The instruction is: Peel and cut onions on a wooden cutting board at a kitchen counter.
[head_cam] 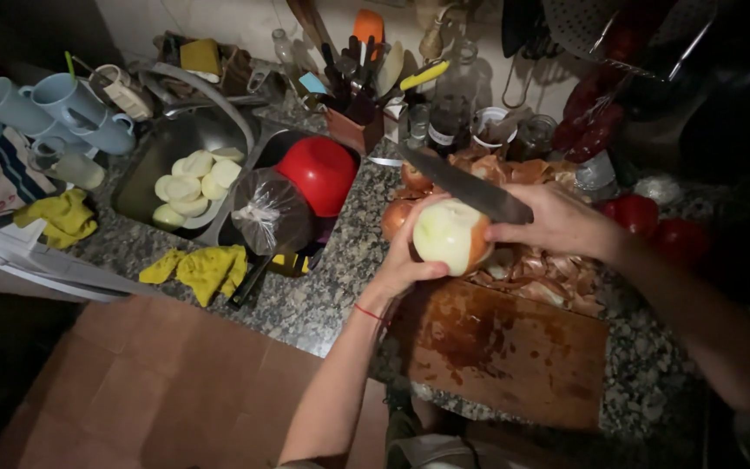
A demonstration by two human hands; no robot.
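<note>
Step in hand: peeling a round onion [451,234], pale where the skin is already off and brown-orange along its lower right edge. The onion is held in the air above the far edge of the worn, stained wooden cutting board [501,352], not resting on it.

Left hand [408,260]: curled around the onion from the left and below. The fingers wrap its upper left side and the palm supports the underside. The hand is closed on the onion in a cupping grip, not flat and not spread.

Right hand [557,224]: closed around the handle of a long, dark-bladed kitchen knife [470,187]. The handle itself is hidden inside the fist. The blade runs up and to the left, passing just over the top of the onion. The fingertips of this hand appear to touch the onion's right side; whether they pinch a flap of skin cannot be told.

Judged next requirement: the remaining brown skin on the lower right needs lifting away, so the left hand must keep the onion steady while the blade stays clear of the supporting fingers.

Surroundings: a heap of loose brown onion skins [538,278] lies just beyond the board, with unpeeled onions [414,178] behind it. Peeled pale onions [191,187] sit in a steel sink basin [145,178] well to the left, beside an upturned red plastic bowl [321,172].
</note>
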